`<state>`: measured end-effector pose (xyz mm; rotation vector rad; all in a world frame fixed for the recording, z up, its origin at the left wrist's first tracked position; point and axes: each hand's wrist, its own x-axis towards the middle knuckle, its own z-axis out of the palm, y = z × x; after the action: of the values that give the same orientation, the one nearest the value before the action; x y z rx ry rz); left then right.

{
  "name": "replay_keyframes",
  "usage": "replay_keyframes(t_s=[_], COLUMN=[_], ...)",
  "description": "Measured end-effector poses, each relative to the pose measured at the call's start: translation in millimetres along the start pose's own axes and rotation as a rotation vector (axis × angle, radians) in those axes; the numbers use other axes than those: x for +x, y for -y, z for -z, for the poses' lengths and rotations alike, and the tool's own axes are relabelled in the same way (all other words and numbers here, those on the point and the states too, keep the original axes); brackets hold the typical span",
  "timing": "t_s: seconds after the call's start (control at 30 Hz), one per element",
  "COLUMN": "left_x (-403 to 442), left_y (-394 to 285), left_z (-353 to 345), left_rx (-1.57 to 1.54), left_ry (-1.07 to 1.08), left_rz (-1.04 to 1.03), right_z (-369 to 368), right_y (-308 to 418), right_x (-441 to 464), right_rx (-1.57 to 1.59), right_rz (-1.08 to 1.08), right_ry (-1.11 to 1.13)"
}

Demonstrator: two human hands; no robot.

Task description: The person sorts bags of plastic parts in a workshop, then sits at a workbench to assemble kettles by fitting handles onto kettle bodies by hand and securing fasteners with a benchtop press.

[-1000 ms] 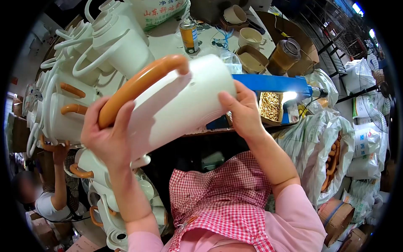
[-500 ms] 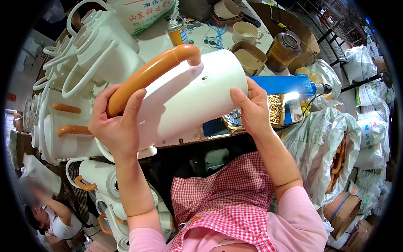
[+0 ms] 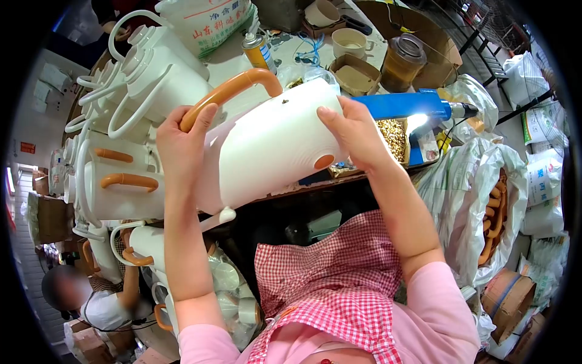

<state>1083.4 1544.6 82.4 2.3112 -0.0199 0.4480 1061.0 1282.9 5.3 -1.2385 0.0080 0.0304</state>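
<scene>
A white, cylinder-shaped watering can (image 3: pixel 267 151) lies tilted across both my hands above the table's front edge. My left hand (image 3: pixel 182 142) is closed round one end of its curved orange-brown handle (image 3: pixel 233 88). The handle's far end is beside a small dark hole (image 3: pixel 285 102) in the can's wall; I cannot tell whether they touch. At the can's right end, my right hand (image 3: pixel 354 130) grips the rim, thumb on the side wall. A round orange mark (image 3: pixel 324 162) shows on the wall, and a white spout tip (image 3: pixel 227 215) sticks out below.
More white cans (image 3: pixel 160 79) crowd the left. A blue electric screwdriver (image 3: pixel 400 106) lies by a box of brass-coloured screws (image 3: pixel 393 138). Behind stand a spray can (image 3: pixel 259 53) and a brown jar (image 3: pixel 403 59). A bag of orange handles (image 3: pixel 494 221) is at right; another person (image 3: pixel 106 303) sits lower left.
The can has been rolled in my hands: its hole has moved upward and the round orange mark has come into view. Both hands keep their hold. The other person's arm has lowered.
</scene>
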Motion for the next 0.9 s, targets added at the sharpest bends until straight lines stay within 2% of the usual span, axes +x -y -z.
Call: replay_keyframes(t_s=[0.07,0.13,0.23,0.3,0.33,0.4,0.43,0.47,0.53,0.63,0.73,0.9], left_x=[-1.0,-2.4,-2.8,5.7,10.8,25.7,35.9,45.3,50.4,47.7,43.7,38.2], left_y=[9.8,14.8,0.5,-31.4,-38.8,-51.4,-52.3,-52.9,-59.3,-75.6,-76.1,-75.8], left_z=[-3.3,-5.0,2.3,-0.5,-8.9,-30.2,-37.7,-44.8,-45.0,-34.9,-33.4,-34.9], left_rx=[-0.085,-0.115,0.002,0.502,0.516,0.622,0.633,0.534,0.451,0.316,0.216,0.235], left_ry=[0.038,0.008,0.081,0.188,0.193,0.286,0.298,0.380,0.477,0.552,0.570,0.618], left_rz=[0.049,0.012,0.060,-0.176,-0.170,-0.324,-0.337,-0.393,-0.454,-0.235,-0.205,-0.222], right_z=[2.4,3.5,6.2,4.6,3.2,5.6,9.5,14.2,16.8,13.8,14.8,17.9], right_y=[2.0,2.3,0.1,-0.4,7.2,6.9,4.2,2.5,-2.0,-15.2,-14.4,-16.4], right_x=[3.0,3.1,5.6,4.2,2.2,2.6,7.7,12.9,18.5,24.6,20.9,27.6], right_rx=[-0.034,-0.074,-0.127,-0.126,-0.103,-0.063,-0.159,-0.256,-0.259,-0.203,-0.224,-0.347], right_rz=[0.012,0.023,0.022,0.004,-0.017,-0.043,0.038,0.121,0.109,0.122,0.036,0.118], right_ry=[0.032,0.025,0.032,0.043,0.054,0.052,0.072,0.089,0.075,0.083,0.076,0.040])
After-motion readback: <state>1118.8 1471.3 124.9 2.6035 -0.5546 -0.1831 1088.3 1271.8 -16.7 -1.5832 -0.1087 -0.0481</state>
